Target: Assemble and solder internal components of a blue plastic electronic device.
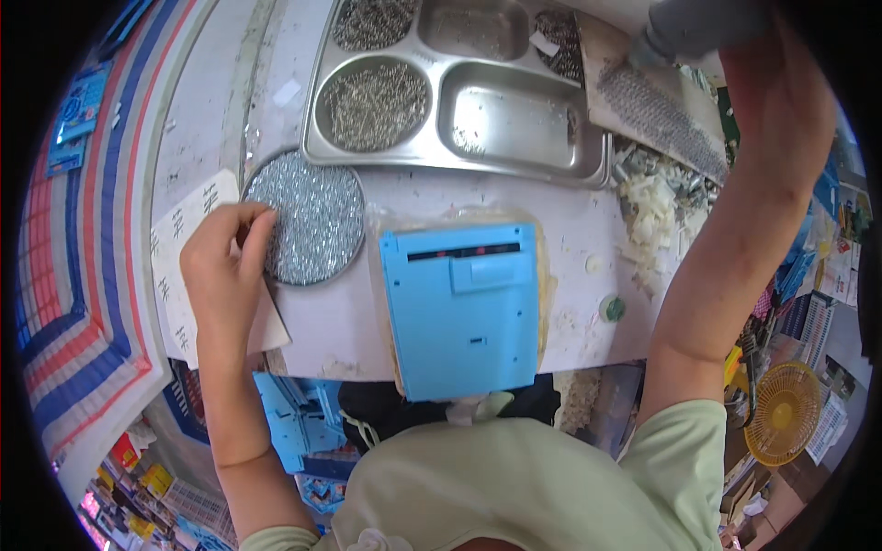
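Observation:
My left hand [225,262] is closed, thumb and forefinger pinched together at the near left rim of a round dish [312,220] full of short shiny metal pins. Whatever the fingertips hold is too small to make out. At the upper right my right arm reaches far forward. The right hand [758,55] is mostly hidden, wrapped round a blurred grey handheld tool [703,28]. The tool's narrower end points at a board [666,119] bearing rows of small screws. Between my arms, a flat blue plastic casing [459,321] lies on a yellowish, film-wrapped pad at the table's front edge.
A steel compartment tray [450,165] with small springs or screws stands at the back. White plastic bits [648,207] are heaped right, near a small green round thing [612,309]. A marked cardboard sheet [266,331] lies under my left hand. A yellow basket [783,413] stands lower right.

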`<move>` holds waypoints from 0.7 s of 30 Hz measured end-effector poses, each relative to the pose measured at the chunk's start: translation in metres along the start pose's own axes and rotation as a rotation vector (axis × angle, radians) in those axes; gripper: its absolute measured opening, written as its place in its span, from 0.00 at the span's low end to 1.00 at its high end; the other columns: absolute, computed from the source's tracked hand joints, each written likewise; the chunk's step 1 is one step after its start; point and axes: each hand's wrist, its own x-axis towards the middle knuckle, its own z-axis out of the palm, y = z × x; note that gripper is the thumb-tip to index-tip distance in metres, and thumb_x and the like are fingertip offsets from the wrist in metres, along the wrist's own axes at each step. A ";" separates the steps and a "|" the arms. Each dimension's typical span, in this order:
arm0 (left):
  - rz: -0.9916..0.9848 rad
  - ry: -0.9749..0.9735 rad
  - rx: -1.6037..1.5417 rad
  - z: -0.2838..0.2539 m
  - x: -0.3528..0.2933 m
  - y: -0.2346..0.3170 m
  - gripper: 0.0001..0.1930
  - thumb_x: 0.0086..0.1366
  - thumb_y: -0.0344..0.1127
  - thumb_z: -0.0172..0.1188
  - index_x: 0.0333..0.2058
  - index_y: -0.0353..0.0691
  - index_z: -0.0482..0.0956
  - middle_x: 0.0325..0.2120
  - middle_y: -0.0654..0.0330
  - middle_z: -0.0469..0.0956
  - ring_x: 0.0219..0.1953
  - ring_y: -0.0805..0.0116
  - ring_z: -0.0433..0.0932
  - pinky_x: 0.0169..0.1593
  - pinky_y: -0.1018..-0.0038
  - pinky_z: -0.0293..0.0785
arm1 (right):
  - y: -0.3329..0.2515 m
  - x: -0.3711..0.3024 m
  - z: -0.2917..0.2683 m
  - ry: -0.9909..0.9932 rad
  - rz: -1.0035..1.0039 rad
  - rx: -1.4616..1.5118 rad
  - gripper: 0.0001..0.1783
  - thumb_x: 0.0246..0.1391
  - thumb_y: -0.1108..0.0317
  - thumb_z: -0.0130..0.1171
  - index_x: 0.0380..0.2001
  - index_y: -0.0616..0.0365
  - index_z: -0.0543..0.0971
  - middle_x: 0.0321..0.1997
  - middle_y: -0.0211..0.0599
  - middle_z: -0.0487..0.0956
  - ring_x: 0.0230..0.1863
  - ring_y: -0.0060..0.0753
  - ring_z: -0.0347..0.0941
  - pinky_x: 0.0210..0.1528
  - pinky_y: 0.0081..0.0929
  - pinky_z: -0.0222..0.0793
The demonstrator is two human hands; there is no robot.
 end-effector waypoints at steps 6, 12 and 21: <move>0.151 -0.098 -0.140 -0.007 -0.026 0.043 0.03 0.58 0.26 0.70 0.31 0.39 0.84 0.26 0.59 0.82 0.26 0.67 0.79 0.33 0.75 0.73 | 0.017 -0.030 -0.064 -0.504 0.258 0.231 0.31 0.62 0.48 0.56 0.61 0.55 0.68 0.50 0.42 0.77 0.45 0.36 0.75 0.52 0.40 0.65; 0.560 -0.307 -0.320 0.021 -0.036 0.109 0.11 0.53 0.32 0.77 0.32 0.43 0.83 0.26 0.64 0.82 0.24 0.66 0.78 0.28 0.71 0.70 | -0.025 -0.099 -0.007 -0.332 0.102 0.600 0.19 0.54 0.64 0.76 0.41 0.50 0.75 0.20 0.25 0.82 0.20 0.20 0.79 0.28 0.22 0.77; 0.465 -0.292 -0.289 0.014 -0.002 0.106 0.17 0.47 0.32 0.80 0.33 0.45 0.80 0.29 0.62 0.83 0.26 0.61 0.78 0.30 0.68 0.70 | -0.028 -0.114 -0.028 -0.367 0.078 0.611 0.17 0.54 0.65 0.75 0.38 0.53 0.75 0.21 0.31 0.82 0.21 0.25 0.81 0.31 0.24 0.80</move>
